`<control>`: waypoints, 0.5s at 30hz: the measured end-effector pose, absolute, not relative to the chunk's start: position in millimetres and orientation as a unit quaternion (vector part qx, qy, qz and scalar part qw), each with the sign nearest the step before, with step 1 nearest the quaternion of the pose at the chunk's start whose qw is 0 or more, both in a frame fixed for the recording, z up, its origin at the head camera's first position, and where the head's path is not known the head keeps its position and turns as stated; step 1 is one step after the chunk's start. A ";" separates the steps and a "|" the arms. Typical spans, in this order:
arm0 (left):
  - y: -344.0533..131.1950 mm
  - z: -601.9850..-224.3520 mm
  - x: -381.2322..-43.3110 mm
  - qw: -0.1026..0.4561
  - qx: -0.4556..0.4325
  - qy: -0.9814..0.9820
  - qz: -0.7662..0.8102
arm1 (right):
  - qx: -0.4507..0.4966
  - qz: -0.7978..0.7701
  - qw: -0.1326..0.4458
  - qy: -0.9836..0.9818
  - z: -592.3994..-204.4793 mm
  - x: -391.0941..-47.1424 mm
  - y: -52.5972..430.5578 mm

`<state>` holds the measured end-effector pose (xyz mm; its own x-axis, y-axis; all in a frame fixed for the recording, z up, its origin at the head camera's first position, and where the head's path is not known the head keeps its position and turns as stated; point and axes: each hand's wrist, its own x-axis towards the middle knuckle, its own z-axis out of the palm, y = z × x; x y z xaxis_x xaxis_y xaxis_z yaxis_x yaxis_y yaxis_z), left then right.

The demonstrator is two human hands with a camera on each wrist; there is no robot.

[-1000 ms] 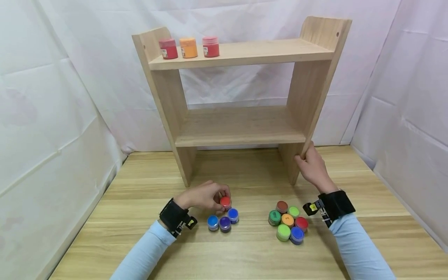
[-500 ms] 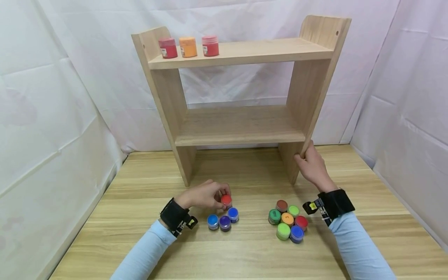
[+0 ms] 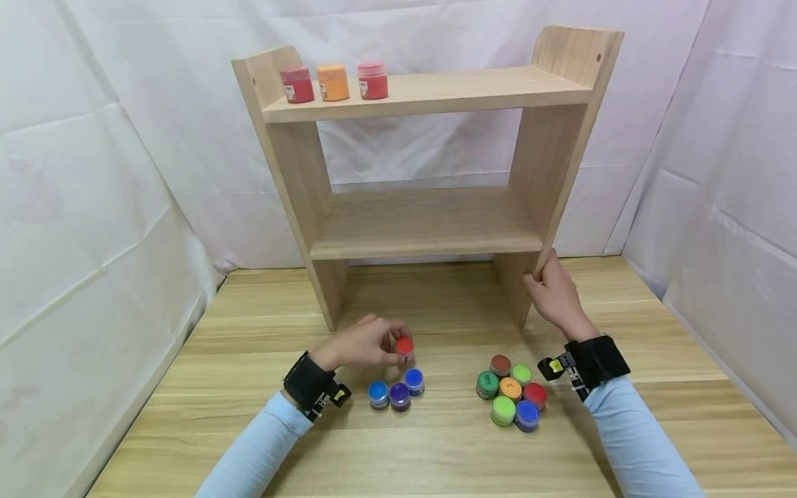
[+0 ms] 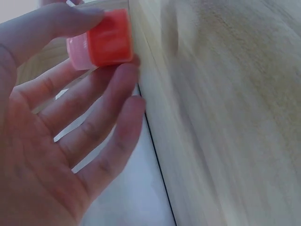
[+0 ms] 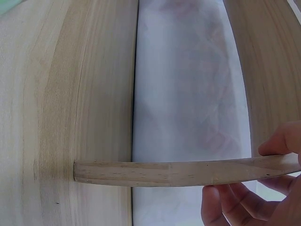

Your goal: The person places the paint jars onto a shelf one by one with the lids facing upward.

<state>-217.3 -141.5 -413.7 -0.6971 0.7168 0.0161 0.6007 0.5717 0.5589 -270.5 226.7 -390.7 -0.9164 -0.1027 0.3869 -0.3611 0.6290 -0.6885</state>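
Between its thumb and fingers, my left hand (image 3: 364, 342) pinches a small red-lidded paint jar (image 3: 405, 347). The left wrist view shows this jar (image 4: 112, 37) held near the fingertips, clear-rimmed and red. Close by stand a light blue jar (image 3: 378, 394), a purple jar (image 3: 400, 396) and a blue jar (image 3: 414, 381). My right hand (image 3: 556, 294) grips the lower right side panel of the wooden shelf (image 3: 426, 238). In the right wrist view, the thumb lies on one face of that panel (image 5: 164, 174) and the fingers on the other.
On the shelf's top board (image 3: 473, 90) stand a dark red jar (image 3: 297, 86), an orange jar (image 3: 333, 84) and a red jar (image 3: 373, 81). Several mixed-colour jars cluster around an orange-lidded one (image 3: 510, 389) on the table (image 3: 436, 456). White cloth (image 3: 93, 207) hangs around.
My left hand has drawn the red-lidded jar slightly up and away from the blue and purple jars. The right hand stays on the shelf panel.
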 end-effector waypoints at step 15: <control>-139.2 -406.0 -217.9 -0.034 0.362 0.890 0.275 | 0.137 0.406 0.163 -0.889 -390.6 -270.4 226.6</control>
<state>-217.9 -139.2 -406.0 -0.7360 0.6251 0.2599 0.6629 0.5874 0.4643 -270.4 226.6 -390.6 -0.9095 -0.1110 0.4006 -0.3755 0.6325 -0.6774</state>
